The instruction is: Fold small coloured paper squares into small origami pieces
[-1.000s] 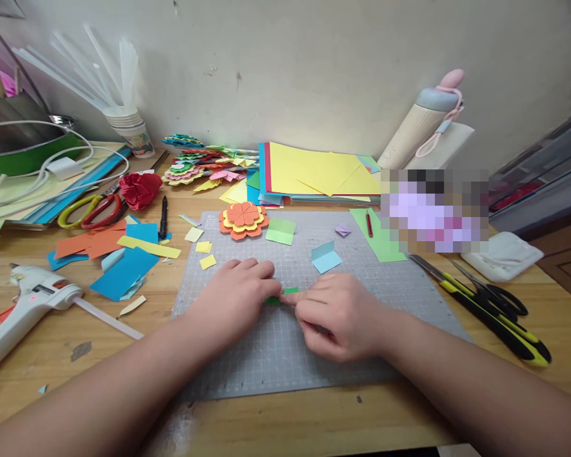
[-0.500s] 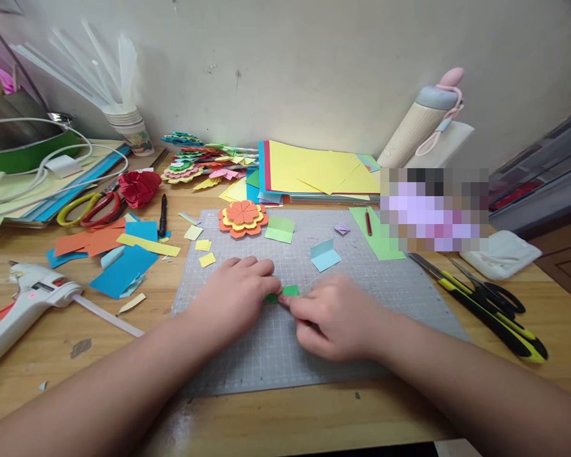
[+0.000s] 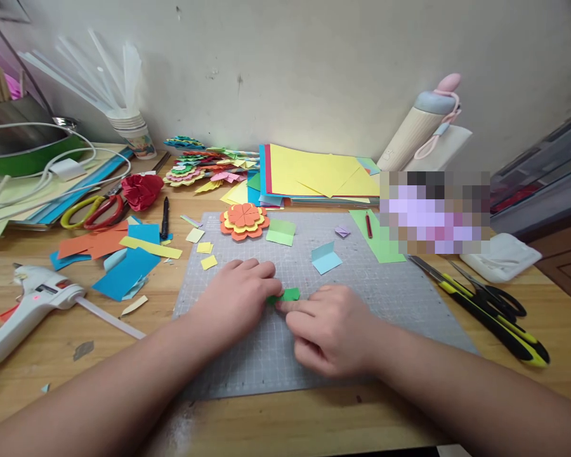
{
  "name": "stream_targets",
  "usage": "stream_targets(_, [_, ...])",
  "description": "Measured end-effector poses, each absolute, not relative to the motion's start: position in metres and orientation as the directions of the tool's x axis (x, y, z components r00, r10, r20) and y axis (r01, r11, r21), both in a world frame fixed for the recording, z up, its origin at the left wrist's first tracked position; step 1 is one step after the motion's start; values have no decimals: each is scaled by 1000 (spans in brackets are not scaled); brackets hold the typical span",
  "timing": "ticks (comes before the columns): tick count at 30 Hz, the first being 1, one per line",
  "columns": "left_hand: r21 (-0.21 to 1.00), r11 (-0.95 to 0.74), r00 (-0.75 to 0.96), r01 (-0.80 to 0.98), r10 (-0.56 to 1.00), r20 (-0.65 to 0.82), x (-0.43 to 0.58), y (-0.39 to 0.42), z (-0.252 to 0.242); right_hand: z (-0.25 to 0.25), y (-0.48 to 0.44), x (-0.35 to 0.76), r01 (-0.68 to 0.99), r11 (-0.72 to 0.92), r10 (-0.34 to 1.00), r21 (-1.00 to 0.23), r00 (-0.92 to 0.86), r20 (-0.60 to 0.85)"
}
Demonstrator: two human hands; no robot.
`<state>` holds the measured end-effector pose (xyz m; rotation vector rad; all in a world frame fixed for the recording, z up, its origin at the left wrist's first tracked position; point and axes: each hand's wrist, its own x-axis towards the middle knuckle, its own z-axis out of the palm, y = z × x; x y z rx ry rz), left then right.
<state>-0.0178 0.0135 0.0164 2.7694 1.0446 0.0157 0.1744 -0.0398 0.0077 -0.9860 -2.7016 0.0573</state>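
A small piece of green paper (image 3: 291, 294) lies folded on the grey cutting mat (image 3: 247, 362), partly hidden by my fingers. My left hand (image 3: 240, 289) is closed, with its fingertips holding down the paper's left end. On the near edge of the same paper, my right hand (image 3: 335, 330) presses its index finger; the other fingers are curled in. Beyond the hands on the mat are a creased light green paper (image 3: 281, 232), a folded light blue paper (image 3: 327, 259), a small purple folded paper (image 3: 342, 231) and an orange and yellow paper flower (image 3: 244, 220).
To the left lie a glue gun (image 3: 42, 295), blue paper scraps (image 3: 126, 273) and red-handled scissors (image 3: 103, 212). A box cutter (image 3: 495, 317) and black scissors (image 3: 499, 298) rest at the right. Stacked coloured paper (image 3: 318, 171) and a bottle (image 3: 419, 124) stand by the wall.
My right index finger has slid slightly left and down along the green paper's near edge. The left hand stays in place; the view has shifted a little.
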Motion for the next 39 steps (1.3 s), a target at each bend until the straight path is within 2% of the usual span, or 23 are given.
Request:
stream_targets(4, [171, -743, 759, 647, 649, -54, -16, 14, 17, 11, -36, 167, 619, 767, 641, -171, -750, 160])
stream_targets(7, [168, -746, 762, 645, 645, -63, -15, 14, 18, 10, -36, 160, 615, 772, 634, -160, -762, 131])
stream_targets(13, [157, -743, 757, 651, 651, -58, -14, 15, 16, 5, -45, 157, 524, 851, 517, 34, -848, 118])
stream_targets(17, [157, -746, 761, 647, 646, -60, -15, 15, 15, 9, -44, 163, 548, 835, 541, 60, -835, 99])
stream_targets(21, [165, -743, 758, 649, 649, -57, -16, 16, 15, 11, -37, 175, 515, 857, 508, -13, -841, 187])
stream_targets(25, [178, -736, 753, 653, 655, -55, -16, 16, 15, 10, -31, 186, 607, 789, 609, -99, -748, 263])
stream_targets(27, [180, -734, 752, 655, 656, -60, -16, 16, 15, 11, -29, 187, 645, 748, 663, -153, -721, 200])
stream_targets(32, [175, -741, 758, 648, 651, -51, -17, 15, 13, 27, -33, 179, 765, 604, 768, -225, -634, -93])
stream_targets(35, [181, -743, 759, 644, 650, -33, -17, 11, 13, 31, -30, 177, 803, 539, 796, -254, -584, -157])
stream_targets(37, [195, -745, 761, 638, 649, -11, -16, 9, 14, 25, -23, 179, 816, 432, 844, -384, -516, -148])
stream_targets(39, [206, -760, 774, 616, 633, 20, -15, 8, 15, 15, -15, 184, 769, 235, 917, -595, -379, -127])
